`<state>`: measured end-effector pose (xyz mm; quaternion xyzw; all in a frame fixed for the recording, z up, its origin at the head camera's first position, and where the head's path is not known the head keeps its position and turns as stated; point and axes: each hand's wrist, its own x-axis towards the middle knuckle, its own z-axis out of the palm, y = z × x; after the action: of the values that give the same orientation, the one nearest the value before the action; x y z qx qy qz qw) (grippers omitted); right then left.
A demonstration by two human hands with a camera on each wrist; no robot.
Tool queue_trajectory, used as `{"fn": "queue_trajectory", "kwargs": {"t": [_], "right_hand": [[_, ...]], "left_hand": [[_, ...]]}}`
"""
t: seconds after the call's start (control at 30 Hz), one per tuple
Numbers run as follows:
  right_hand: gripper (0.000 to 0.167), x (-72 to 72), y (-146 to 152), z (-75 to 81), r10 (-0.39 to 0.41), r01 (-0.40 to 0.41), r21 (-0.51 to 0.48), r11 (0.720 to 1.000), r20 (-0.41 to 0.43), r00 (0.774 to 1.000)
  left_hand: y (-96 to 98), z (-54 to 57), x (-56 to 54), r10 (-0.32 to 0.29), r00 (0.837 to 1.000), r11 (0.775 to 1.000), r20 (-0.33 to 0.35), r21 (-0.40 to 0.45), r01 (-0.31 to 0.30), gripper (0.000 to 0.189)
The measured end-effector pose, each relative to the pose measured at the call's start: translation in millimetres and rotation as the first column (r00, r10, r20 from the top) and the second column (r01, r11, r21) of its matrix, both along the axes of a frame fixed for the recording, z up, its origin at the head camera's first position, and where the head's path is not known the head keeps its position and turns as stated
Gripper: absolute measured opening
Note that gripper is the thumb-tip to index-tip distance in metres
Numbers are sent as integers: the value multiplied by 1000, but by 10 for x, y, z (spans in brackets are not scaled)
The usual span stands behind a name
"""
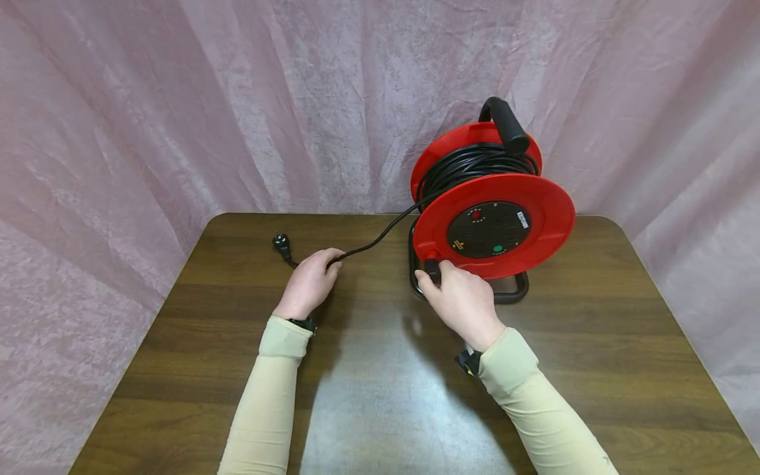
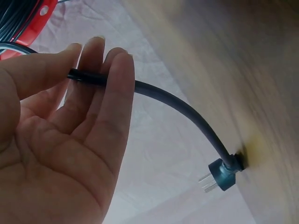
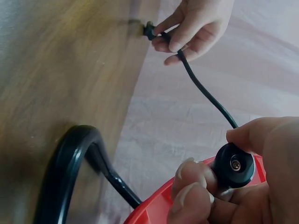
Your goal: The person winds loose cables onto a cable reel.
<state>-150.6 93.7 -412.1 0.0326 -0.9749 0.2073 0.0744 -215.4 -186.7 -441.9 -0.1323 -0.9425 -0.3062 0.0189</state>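
A red cable reel (image 1: pixel 549 218) wound with black cable (image 1: pixel 382 236) stands at the back right of the table. My left hand (image 1: pixel 309 284) pinches the cable's loose end between thumb and fingers, left of the reel. Just past those fingers, the black plug (image 2: pixel 222 175) hangs on a short length, its metal pins showing in the left wrist view. My right hand (image 1: pixel 466 300) grips the black crank knob (image 3: pixel 224 173) at the lower rim of the reel's front disc, thumb on one side and curled fingers on the other. Between the hand and the reel, the cable runs in a slack curve.
The reel rests on a black tubular stand (image 1: pixel 522 288), with a black carrying handle (image 1: pixel 507 125) on top. Under everything is a brown wooden table (image 1: pixel 196 369). A pink curtain (image 1: pixel 332 112) hangs close behind the back edge and at both sides.
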Motion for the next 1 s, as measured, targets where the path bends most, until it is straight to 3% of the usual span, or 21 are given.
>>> {"fn": "queue_trajectory", "kwargs": {"t": [0.33,1.0], "right_hand": [[51,-17,-43,124,18,-18,-2,1000,-84,996],[53,-78,-68,385,23,-24,-10,1000,-125,992]], "left_hand": [[-10,-6,-26,-12,1000,1000,-5,10,12,22],[-2,25,-27,-30,999,999,11,37,30,21]]}}
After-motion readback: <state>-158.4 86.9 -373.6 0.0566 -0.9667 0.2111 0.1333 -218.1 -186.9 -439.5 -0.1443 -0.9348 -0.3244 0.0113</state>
